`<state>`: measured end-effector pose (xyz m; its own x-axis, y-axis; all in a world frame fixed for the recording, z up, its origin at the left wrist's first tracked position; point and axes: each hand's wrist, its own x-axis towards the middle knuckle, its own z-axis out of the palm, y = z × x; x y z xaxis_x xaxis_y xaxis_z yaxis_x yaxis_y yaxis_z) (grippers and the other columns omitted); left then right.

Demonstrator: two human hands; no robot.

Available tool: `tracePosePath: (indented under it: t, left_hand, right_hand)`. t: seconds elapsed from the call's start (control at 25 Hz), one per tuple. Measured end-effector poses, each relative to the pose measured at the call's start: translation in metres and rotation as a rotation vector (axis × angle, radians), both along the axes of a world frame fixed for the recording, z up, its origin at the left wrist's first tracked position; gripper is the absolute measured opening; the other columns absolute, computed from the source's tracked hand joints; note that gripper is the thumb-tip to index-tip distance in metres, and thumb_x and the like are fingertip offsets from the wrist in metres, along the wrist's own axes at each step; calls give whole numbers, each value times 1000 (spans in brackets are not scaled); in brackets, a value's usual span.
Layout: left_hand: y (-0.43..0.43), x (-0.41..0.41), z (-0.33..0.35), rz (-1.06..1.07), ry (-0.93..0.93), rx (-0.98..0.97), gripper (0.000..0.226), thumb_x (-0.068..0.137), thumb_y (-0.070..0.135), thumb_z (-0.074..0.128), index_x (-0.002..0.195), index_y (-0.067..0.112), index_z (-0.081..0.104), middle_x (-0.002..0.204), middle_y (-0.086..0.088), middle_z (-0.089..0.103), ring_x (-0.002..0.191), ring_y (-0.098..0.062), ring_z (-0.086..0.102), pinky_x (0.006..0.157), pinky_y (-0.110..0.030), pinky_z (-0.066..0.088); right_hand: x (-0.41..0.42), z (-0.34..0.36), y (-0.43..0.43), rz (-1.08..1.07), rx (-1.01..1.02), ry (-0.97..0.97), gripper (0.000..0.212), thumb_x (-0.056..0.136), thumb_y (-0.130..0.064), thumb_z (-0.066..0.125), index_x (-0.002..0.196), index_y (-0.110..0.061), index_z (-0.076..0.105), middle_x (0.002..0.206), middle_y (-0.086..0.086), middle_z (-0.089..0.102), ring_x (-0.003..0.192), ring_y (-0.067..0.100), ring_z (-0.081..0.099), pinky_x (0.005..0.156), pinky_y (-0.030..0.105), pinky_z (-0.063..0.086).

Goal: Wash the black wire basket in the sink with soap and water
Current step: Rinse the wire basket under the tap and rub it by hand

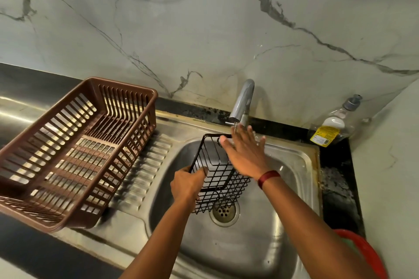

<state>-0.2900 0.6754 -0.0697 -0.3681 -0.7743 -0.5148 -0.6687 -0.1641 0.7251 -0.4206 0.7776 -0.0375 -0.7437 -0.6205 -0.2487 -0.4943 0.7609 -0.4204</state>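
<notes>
Over the steel sink (pixel 294 165), under the tap (pixel 242 102), the black wire basket (pixel 217 176) is gripped by the left hand (pixel 187 184) and rubbed by the flat, straight-fingered right hand (pixel 246 156); no lather is seen, so soaping and rinsing are judged outstanding.

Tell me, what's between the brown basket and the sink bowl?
Only the ribbed steel draining board, seen in the head view, lies between the brown basket and the sink bowl.

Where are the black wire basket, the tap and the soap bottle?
black wire basket (pixel 223 184): head view, on its mesh side.
tap (pixel 243 99): head view, on its spout.
soap bottle (pixel 333 125): head view, on its clear body.
</notes>
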Motion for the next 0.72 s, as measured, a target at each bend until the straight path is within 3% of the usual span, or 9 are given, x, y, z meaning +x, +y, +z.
tracePosePath:
  t: [0.08, 0.16, 0.24, 0.36, 0.48, 0.56, 0.72]
  left_hand:
    - [7, -1, -1, 9, 2, 16, 68, 68, 53, 74, 125, 16, 69, 105, -7, 72, 83, -24, 71, 66, -38, 64]
    - [13, 0, -1, 15, 23, 37, 56, 65, 50, 73, 107, 13, 74, 98, -8, 72, 83, -27, 71, 65, -43, 64]
    - [12, 4, 2, 26, 41, 56, 31, 74, 39, 76, 90, 13, 71, 89, -8, 71, 77, -25, 68, 63, -44, 64]
    - [3, 14, -7, 53, 79, 114, 14, 83, 29, 76, 85, 17, 68, 89, -10, 70, 74, -23, 65, 68, -47, 64]
    - [-5, 25, -12, 79, 161, 273, 13, 87, 26, 73, 95, 16, 73, 96, -12, 75, 85, -29, 71, 70, -51, 64]
    - [-6, 29, -11, 70, 192, 350, 17, 90, 23, 69, 100, 9, 74, 90, -15, 76, 77, -31, 72, 71, -50, 64]
    - [-5, 35, -4, 48, 225, 484, 19, 93, 23, 65, 94, 4, 64, 76, -18, 68, 66, -34, 65, 70, -48, 60]
  right_hand:
    - [20, 13, -13, 143, -28, 75, 83, 85, -73, 0, 153, -28, 2, 160, -3, -11, 147, 22, -13, 114, 56, -13]
    - [29, 18, -17, 210, -43, 89, 76, 89, -69, 2, 153, -29, 1, 160, -4, -11, 148, 19, -12, 117, 52, -9]
    - [18, 17, -11, 178, -36, 51, 69, 94, -64, 5, 153, -29, 2, 161, -2, -9, 148, 19, -9, 118, 49, -5]
    - [-11, 7, 9, -31, -50, -105, 72, 93, -68, 12, 153, -30, 8, 162, -1, 0, 149, 22, 3, 118, 53, 9]
    - [-15, -2, 29, -282, -411, -430, 75, 87, -72, 27, 149, -31, 29, 157, -1, 27, 142, 19, 29, 116, 48, 23]
    - [-8, -9, 36, -341, -671, -741, 66, 90, -68, 31, 142, -31, 42, 147, -4, 44, 133, 13, 39, 114, 47, 23]
    - [-6, -22, 29, -429, -800, -786, 61, 93, -66, 34, 116, -18, 64, 110, 3, 71, 111, 20, 60, 101, 43, 34]
